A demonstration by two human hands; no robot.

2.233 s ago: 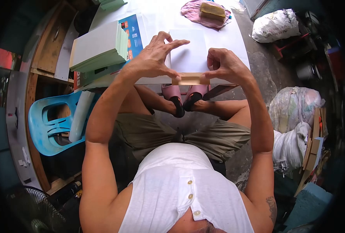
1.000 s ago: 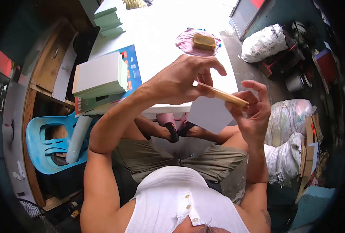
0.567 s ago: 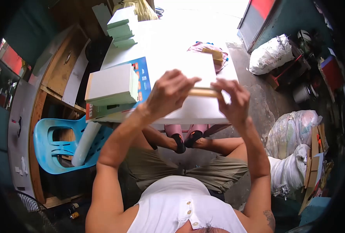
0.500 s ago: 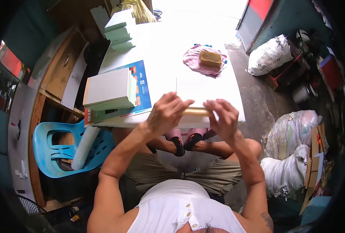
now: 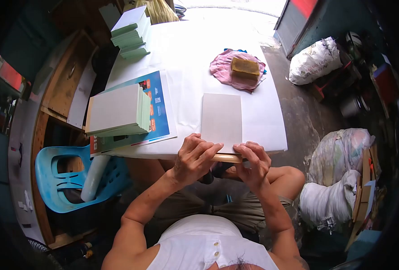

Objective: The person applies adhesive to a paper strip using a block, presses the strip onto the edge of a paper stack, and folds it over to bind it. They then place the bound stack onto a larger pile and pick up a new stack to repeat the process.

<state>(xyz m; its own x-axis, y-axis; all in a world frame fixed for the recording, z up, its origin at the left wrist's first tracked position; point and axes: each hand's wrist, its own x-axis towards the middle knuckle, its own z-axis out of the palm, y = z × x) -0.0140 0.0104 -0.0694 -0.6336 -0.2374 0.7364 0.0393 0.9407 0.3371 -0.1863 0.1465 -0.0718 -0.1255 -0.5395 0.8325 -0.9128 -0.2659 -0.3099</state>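
A grey board-covered pad (image 5: pixel 222 118) lies at the near edge of the white table, its tan near edge toward me and overhanging slightly. My left hand (image 5: pixel 195 155) grips its near left corner, fingers bent over the top. At the near right corner my right hand (image 5: pixel 254 163) grips it too, fingertips on the upper face. Both thumbs are mostly hidden. To the left, a stack of similar grey-topped pads (image 5: pixel 115 108) with pale green page edges rests on a blue printed poster (image 5: pixel 161 108).
Beyond the pad, a brown block (image 5: pixel 245 68) sits on a pink cloth (image 5: pixel 219 67). More green-edged stacks (image 5: pixel 134 38) stand at the far left of the table (image 5: pixel 186 81). A blue plastic chair (image 5: pixel 51 180) is at my left; filled sacks (image 5: pixel 314 63) lie on the floor at right.
Both hands and the pad's near edge have come lower in view, toward me. The pad's grey top face now shows clearly, where it was washed out before. The camera view has shifted slightly.
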